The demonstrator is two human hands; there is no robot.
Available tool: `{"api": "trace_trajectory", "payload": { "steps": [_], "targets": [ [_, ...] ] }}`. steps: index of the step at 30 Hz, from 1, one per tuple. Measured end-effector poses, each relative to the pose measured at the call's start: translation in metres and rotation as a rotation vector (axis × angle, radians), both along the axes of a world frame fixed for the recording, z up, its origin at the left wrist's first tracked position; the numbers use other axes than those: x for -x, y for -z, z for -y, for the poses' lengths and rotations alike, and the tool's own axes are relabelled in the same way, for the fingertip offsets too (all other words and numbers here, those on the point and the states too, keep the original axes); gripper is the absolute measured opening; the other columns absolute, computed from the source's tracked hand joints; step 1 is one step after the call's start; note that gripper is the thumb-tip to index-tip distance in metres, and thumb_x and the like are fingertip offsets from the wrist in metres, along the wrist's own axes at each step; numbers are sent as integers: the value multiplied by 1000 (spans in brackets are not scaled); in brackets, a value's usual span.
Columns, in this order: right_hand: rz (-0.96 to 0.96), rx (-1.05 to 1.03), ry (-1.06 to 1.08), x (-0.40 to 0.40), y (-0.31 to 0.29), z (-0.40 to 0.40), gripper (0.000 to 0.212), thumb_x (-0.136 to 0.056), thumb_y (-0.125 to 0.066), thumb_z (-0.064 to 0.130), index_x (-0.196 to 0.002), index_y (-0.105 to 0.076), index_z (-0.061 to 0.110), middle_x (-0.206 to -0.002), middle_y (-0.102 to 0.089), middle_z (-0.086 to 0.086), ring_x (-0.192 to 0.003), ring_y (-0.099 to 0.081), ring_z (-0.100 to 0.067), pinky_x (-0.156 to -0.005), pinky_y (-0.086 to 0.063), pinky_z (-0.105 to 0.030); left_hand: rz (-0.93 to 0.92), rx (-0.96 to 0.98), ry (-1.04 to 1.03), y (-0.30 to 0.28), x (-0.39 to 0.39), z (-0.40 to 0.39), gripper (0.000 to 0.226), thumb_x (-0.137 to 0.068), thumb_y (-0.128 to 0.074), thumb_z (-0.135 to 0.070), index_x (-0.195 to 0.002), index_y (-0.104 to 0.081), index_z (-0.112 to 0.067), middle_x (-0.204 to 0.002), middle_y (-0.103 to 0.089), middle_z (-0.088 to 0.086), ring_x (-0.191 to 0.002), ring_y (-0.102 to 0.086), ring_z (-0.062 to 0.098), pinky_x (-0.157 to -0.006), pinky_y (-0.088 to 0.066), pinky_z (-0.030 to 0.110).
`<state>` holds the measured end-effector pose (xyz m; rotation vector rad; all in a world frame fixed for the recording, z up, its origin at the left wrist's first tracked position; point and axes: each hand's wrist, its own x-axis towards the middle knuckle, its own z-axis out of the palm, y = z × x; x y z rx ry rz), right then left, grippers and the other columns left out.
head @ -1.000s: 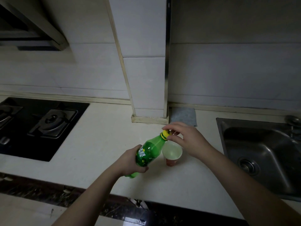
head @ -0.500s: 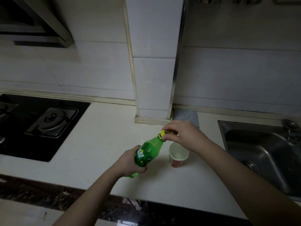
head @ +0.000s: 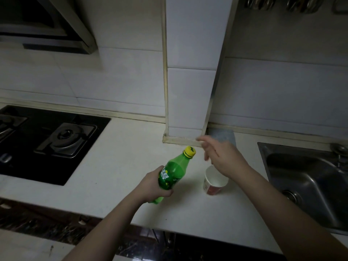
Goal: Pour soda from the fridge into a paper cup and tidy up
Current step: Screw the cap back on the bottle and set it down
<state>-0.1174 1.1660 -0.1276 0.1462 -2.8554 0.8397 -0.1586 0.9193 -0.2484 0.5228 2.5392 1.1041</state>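
My left hand (head: 152, 185) grips a green soda bottle (head: 174, 171) around its lower body, tilted with the neck pointing up and to the right. Its yellow cap (head: 189, 152) sits on the neck. My right hand (head: 220, 157) hovers just right of the cap, fingers spread and blurred, holding nothing. A paper cup (head: 214, 182) with a red lower part stands upright on the white counter (head: 116, 166) under my right wrist, partly covered by it.
A black gas hob (head: 47, 140) lies to the left. On the right is a steel sink (head: 308, 183). A tiled pillar (head: 190, 81) rises behind the bottle, with a grey cloth (head: 224, 135) at its right foot. The counter's front edge is near.
My right hand has let go of the yellow cap and moved off to the right with fingers spread. The bottle stays in my left hand.
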Motion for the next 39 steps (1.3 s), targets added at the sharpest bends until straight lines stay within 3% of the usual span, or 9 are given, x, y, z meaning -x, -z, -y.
{"api": "trace_trajectory", "payload": {
  "steps": [3,6,12,16,24,28,32,36,39],
  "targets": [
    [86,-63,-247,1,3,3,46,-97,-45,42,-141,-33,45,-106,-58,17,-83,-54,1,-74,-46,-23,-4,-3,3,1,1,7,52,-59,-84,-28,-103,-57,-28,-88,-68,-10,-80,-63,6,-66,-48,20],
    [23,-90,-327,5,13,8,48,-94,-57,24,-139,-45,34,-113,-61,8,-93,-56,-7,-82,-44,-23,7,-12,11,2,2,13,57,-58,-84,-29,-109,-57,-29,-91,-68,-12,-82,-64,4,-69,-51,22],
    [31,-200,-309,12,7,20,23,-94,-53,35,-112,-59,21,-92,-61,6,-85,-52,-11,-74,-43,-33,2,11,82,4,4,22,53,-56,-84,-32,-102,-57,-27,-88,-69,-9,-80,-64,8,-69,-51,24],
    [-5,-357,-359,19,14,26,43,-89,-31,57,-95,-55,21,-87,-52,7,-84,-49,-13,-71,-43,-36,-12,2,78,2,3,26,49,-57,-85,-24,-96,-56,-27,-84,-68,-6,-73,-61,6,-61,-44,15],
    [-67,-332,-138,17,31,45,55,-81,-16,63,-69,-44,17,-67,-50,-1,-67,-53,-26,-56,-27,-32,-45,-33,-46,4,-10,21,49,-57,-83,-20,-95,-53,-30,-79,-65,-10,-70,-61,3,-56,-42,13],
    [-313,-451,-222,13,34,46,47,-85,-34,49,-58,-49,15,-53,-52,-4,-50,-52,-27,-46,-29,-27,-21,-44,38,0,-7,28,47,-59,-82,-15,-92,-53,-33,-76,-64,-10,-62,-58,-1,-53,-42,16],
    [-581,-499,-439,11,37,41,38,-85,-48,46,-65,-52,14,-60,-47,-2,-53,-43,-20,-49,-26,-26,27,-39,179,-8,-6,34,45,-61,-81,-12,-96,-57,-26,-77,-63,-11,-59,-56,-2,-51,-43,12],
    [-566,-419,-240,14,35,47,41,-86,-46,40,-54,-51,15,-49,-48,-2,-45,-48,-24,-45,-28,-26,19,-45,104,-13,-8,26,47,-59,-84,-16,-97,-58,-27,-79,-66,-8,-63,-58,-1,-53,-48,17],
    [-239,-467,96,18,21,55,54,-95,-33,43,-61,-60,12,-58,-56,-8,-61,-59,-29,-49,-29,-28,-55,-13,-67,-13,-11,13,47,-59,-82,-22,-95,-55,-32,-80,-65,-10,-68,-60,4,-58,-47,21]
  ]
}}
